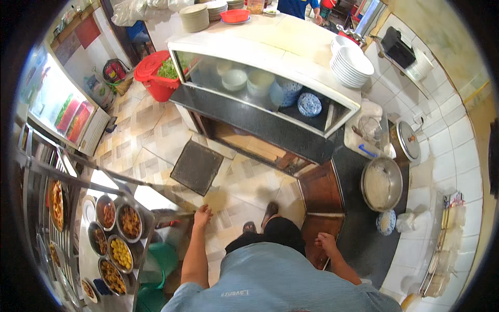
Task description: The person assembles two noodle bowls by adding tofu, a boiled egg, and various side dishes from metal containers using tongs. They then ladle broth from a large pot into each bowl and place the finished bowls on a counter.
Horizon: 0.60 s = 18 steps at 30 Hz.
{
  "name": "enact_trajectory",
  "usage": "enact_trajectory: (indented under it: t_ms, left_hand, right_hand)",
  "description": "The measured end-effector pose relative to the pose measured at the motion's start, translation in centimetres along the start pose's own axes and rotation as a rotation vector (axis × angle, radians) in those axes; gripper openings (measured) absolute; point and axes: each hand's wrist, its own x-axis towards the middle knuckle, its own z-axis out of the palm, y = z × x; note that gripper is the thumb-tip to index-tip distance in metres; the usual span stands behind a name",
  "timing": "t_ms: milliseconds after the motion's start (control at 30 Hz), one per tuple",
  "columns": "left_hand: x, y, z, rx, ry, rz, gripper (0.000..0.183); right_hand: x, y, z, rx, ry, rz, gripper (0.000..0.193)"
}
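My left hand hangs over the tiled floor with its fingers loosely bent and apart, and nothing shows in it. It is nearest to the metal rack of food bowls on the left. My right hand is curled closed beside the brown cabinet doors, below the dark counter, with no object visible in it. On that counter are a wide steel basin with pale contents and a small blue-patterned bowl. To the left, metal bowls hold food, among them one of yellow pieces.
A glass-fronted cabinet with bowls inside stands ahead, plates stacked on top. A dark square cover lies in the floor. A red bin with greens, a lit fridge and green plastic stools are on the left.
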Motion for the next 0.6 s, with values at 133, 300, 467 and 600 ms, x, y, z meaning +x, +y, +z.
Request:
enact_trajectory:
  t_ms: [133, 300, 467, 600]
  left_hand:
    - [2.2, 0.0, -1.5, 0.002, -0.047, -0.154, 0.045]
    - [-2.5, -1.1, -1.1, 0.120, 0.067, -0.462, 0.038]
    - [-6.6, -0.9, 6.8, 0.523, 0.089, -0.442, 0.045]
    - [-1.3, 2.5, 11.7, 0.147, 0.123, -0.512, 0.035]
  right_hand:
    - [8.3, -9.3, 1.6, 0.010, -0.104, 0.199, 0.021]
    - [18.4, -15.0, 3.4, -0.548, -0.385, 0.037, 0.018]
    - [32.8, -23.4, 3.9, -0.583, -0.611, -0.191, 0.021]
    - [41.8, -35.1, 6.5, -0.174, -0.722, -0.046, 0.025]
